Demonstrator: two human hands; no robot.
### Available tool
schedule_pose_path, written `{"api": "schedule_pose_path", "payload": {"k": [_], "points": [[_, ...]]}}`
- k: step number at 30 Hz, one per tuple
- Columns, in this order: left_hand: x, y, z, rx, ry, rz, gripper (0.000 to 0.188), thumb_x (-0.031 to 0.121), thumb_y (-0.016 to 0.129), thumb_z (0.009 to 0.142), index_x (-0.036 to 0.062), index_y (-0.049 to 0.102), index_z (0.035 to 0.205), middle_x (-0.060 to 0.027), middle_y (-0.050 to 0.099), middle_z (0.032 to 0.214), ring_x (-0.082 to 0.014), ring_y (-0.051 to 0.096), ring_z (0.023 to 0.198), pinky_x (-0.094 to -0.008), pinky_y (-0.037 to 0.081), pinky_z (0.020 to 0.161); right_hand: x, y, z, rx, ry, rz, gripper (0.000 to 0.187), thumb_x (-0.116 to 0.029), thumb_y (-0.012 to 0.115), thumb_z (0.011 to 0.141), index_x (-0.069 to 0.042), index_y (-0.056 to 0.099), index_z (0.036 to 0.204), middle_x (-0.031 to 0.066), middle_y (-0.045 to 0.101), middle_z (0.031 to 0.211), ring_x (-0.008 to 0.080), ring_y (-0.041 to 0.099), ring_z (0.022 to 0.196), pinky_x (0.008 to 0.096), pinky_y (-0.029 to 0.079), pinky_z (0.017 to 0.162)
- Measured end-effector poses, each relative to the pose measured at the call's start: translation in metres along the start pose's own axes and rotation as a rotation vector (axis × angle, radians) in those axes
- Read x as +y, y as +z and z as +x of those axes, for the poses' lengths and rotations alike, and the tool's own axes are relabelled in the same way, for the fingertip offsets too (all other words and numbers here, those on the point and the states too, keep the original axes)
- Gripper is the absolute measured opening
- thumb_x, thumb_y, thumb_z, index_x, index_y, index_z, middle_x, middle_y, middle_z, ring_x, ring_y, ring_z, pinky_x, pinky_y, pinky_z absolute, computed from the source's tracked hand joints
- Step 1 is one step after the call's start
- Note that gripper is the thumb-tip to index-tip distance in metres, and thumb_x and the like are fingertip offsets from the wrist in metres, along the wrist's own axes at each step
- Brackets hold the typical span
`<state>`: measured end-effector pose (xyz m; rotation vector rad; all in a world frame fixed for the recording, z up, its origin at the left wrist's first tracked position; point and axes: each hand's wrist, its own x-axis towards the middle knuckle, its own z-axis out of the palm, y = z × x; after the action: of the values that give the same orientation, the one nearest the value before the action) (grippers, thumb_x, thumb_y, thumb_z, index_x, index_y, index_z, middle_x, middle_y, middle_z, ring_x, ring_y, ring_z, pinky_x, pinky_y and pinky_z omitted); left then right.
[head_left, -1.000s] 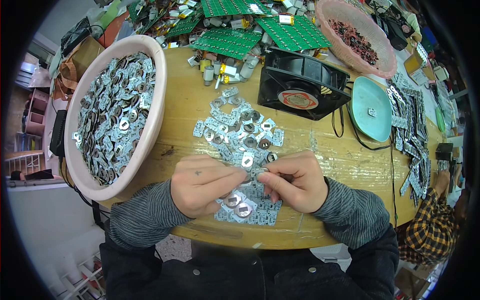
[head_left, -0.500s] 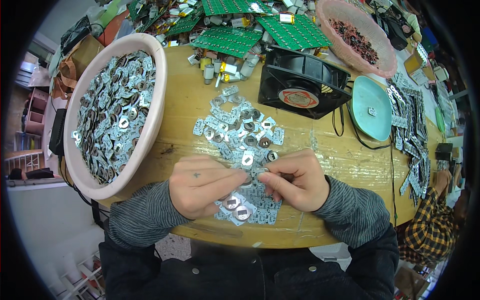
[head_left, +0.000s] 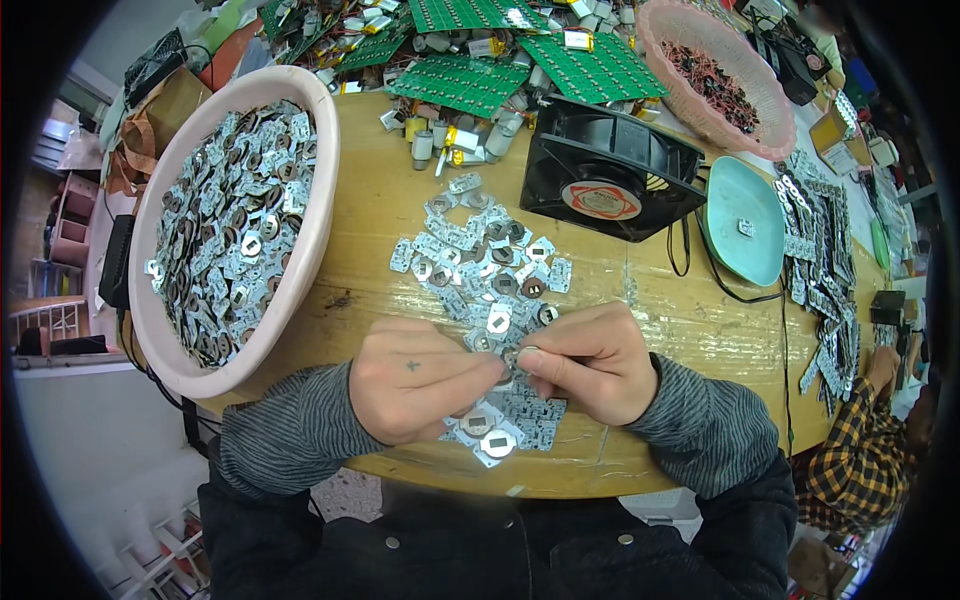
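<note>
My left hand is closed, its fingers pressed together and pointing right. Facing it, my right hand pinches with thumb and forefinger. Between their fingertips is a small grey circuit board, mostly covered by the fingers. Below the hands lie small boards with round silver discs and a flat sheet of joined grey boards. Just beyond my fingers spreads a loose pile of small boards, many bearing round discs.
A large pale basin of similar boards stands left. Behind the pile are a black fan, green circuit panels and a pink basket. A turquoise tray and board strips lie right, near another person's checked sleeve.
My left hand has shifted a little to the right. The disc-bearing boards below it have slid slightly right and toward me. My right hand has barely moved, still pinching.
</note>
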<state>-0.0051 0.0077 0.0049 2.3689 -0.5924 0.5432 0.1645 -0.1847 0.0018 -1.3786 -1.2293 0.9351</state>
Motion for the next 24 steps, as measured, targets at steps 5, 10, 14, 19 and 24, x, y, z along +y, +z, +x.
{"api": "schedule_pose_path", "payload": {"k": [5, 10, 14, 19, 24], "points": [[0.0, 0.004, -0.002, 0.067, -0.029, 0.008, 0.057, 0.007, 0.069, 0.05, -0.0069, 0.069, 0.105, -0.0156, 0.073, 0.097, -0.0255, 0.072, 0.075, -0.0352, 0.054, 0.059, 0.007, 0.008, 0.004, 0.144, -0.19, -0.066, 0.012, -0.001, 0.07, 0.089, 0.004, 0.075, 0.099, 0.0142, 0.071, 0.08, 0.019, 0.069, 0.074, 0.0285, 0.053, 0.066], [0.0, 0.005, -0.001, 0.038, -0.015, 0.03, 0.055, 0.005, 0.07, 0.052, -0.0064, 0.07, 0.105, -0.0153, 0.073, 0.097, -0.0253, 0.071, 0.075, -0.0347, 0.054, 0.06, 0.011, 0.004, 0.002, 0.166, -0.204, -0.066, 0.017, 0.001, 0.074, 0.085, 0.002, 0.075, 0.103, 0.0134, 0.073, 0.082, 0.0196, 0.069, 0.074, 0.0294, 0.053, 0.066], [-0.003, 0.004, -0.001, 0.024, -0.005, 0.007, 0.048, 0.01, 0.075, 0.062, -0.006, 0.07, 0.107, -0.0155, 0.073, 0.098, -0.0249, 0.071, 0.073, -0.0333, 0.054, 0.058, 0.003, 0.005, -0.001, 0.176, -0.063, -0.046, 0.016, 0.0, 0.077, 0.084, 0.003, 0.076, 0.1, 0.0128, 0.074, 0.083, 0.0152, 0.069, 0.072, 0.027, 0.053, 0.066], [-0.006, 0.002, -0.002, 0.081, -0.15, -0.079, 0.04, 0.013, 0.083, 0.073, 0.0, 0.073, 0.109, -0.0184, 0.074, 0.104, -0.0238, 0.072, 0.071, -0.0324, 0.056, 0.061, -0.002, 0.003, -0.002, 0.22, 0.123, 0.098, 0.015, 0.003, 0.077, 0.082, 0.005, 0.075, 0.097, 0.0141, 0.076, 0.089, 0.0161, 0.071, 0.081, 0.0255, 0.055, 0.073], [-0.004, 0.007, 0.001, 0.018, -0.104, -0.141, 0.031, 0.012, 0.082, 0.072, -0.0003, 0.075, 0.1, -0.0175, 0.073, 0.103, -0.0248, 0.07, 0.067, -0.0323, 0.053, 0.057, 0.005, 0.009, 0.001, 0.222, -0.028, 0.168, 0.013, 0.003, 0.079, 0.08, 0.003, 0.077, 0.093, 0.0132, 0.076, 0.088, 0.0162, 0.072, 0.077, 0.0253, 0.057, 0.071]]}}
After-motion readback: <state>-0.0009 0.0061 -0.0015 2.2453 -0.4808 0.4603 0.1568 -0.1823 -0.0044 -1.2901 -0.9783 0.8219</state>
